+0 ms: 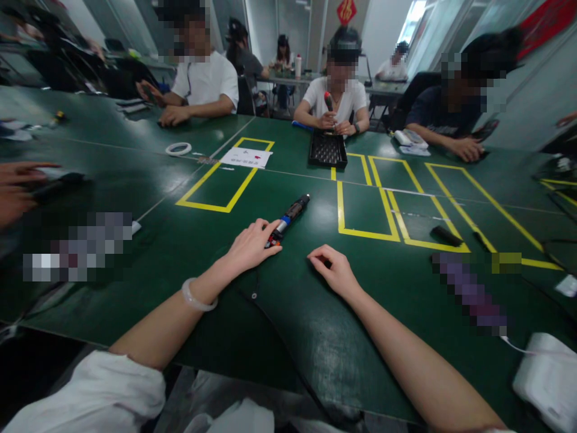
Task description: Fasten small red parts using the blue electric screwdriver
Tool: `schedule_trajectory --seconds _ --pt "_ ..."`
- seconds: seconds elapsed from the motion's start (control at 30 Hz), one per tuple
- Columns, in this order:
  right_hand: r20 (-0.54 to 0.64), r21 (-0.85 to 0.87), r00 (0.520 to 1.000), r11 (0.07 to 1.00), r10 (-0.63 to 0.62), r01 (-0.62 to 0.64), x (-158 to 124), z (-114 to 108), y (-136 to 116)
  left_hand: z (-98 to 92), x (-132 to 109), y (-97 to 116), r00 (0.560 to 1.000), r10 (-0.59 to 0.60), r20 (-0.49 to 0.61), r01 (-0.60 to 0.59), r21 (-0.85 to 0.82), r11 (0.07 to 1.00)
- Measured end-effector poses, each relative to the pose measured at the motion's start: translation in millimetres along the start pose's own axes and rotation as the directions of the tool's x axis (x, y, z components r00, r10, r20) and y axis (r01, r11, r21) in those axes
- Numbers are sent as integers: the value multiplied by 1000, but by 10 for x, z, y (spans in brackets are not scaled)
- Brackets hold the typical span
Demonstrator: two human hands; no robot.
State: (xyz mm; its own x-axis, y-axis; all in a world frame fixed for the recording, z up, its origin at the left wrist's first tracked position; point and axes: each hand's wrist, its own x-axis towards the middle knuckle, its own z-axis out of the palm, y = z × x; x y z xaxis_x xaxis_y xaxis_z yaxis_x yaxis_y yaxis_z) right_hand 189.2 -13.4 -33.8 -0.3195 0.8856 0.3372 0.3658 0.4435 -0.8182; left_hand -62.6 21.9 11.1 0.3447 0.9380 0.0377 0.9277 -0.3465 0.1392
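Note:
A slim electric screwdriver, black with silver and blue bands, lies slanted on the green table with its metal tip pointing away to the right. Around its rear end close the fingers and thumb of my left hand, which hides part of it. A thin dark cord with a small ring runs from below that hand towards the table's near edge. To the right, apart from the screwdriver, my right hand rests on the table with its fingers curled in and nothing visible in them.
Yellow tape outlines mark the table ahead. Beyond are a white paper, a tape roll and a black tray, where a person holds a red-handled screwdriver. A white adapter stands near right. Other people sit around.

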Motion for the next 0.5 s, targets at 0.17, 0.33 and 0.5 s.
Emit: schedule_trajectory --seconds 0.17,0.33,0.5 --pt "6 0 1000 1000 12 -12 -6 6 15 -98 -2 -553 982 -188 28 188 -14 982" --pt "9 3 999 999 31 -32 -9 11 17 -107 -52 -1262 941 -338 24 338 -4 941" --pt "27 4 998 999 48 -48 -8 10 16 -114 -168 -1887 893 -450 5 450 2 893"
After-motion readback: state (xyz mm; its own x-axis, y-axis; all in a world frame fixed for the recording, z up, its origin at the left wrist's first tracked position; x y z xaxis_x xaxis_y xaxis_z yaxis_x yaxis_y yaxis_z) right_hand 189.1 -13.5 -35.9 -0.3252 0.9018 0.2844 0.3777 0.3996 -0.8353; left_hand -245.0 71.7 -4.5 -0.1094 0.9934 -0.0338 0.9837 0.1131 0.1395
